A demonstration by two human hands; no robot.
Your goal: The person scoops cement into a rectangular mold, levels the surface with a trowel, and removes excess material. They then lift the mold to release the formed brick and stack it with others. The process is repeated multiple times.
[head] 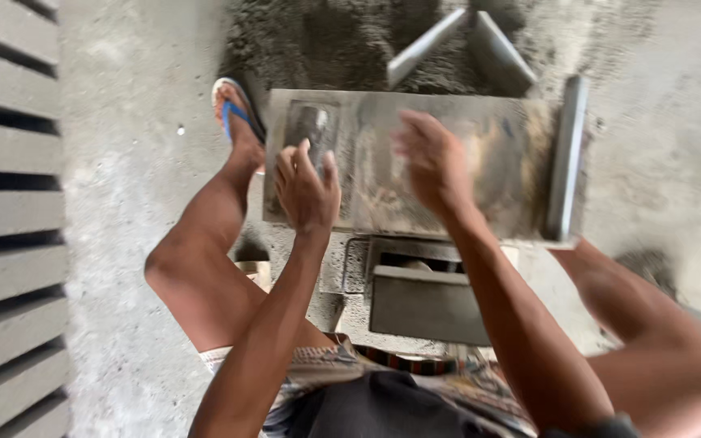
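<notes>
Your left hand (307,188) hovers over the near left part of the grey metal tray (521,130), fingers curled loosely inward and gripping nothing. Your right hand (436,162) is over the middle of the same tray, blurred; it looks spread flat with nothing in it, though you cannot tell whether the palm touches the dusty surface. The tray lies across a concrete block mould (423,296) between your knees, with a raised metal bar (567,154) along its right end. Beyond it, a heap of dark sand mix (326,40) sits on the floor, with two grey slats (464,40) lying in it. Your left foot wears a blue-strapped sandal (233,105) just beside the tray's left edge. Stacked grey concrete blocks (10,219) line the far left.
</notes>
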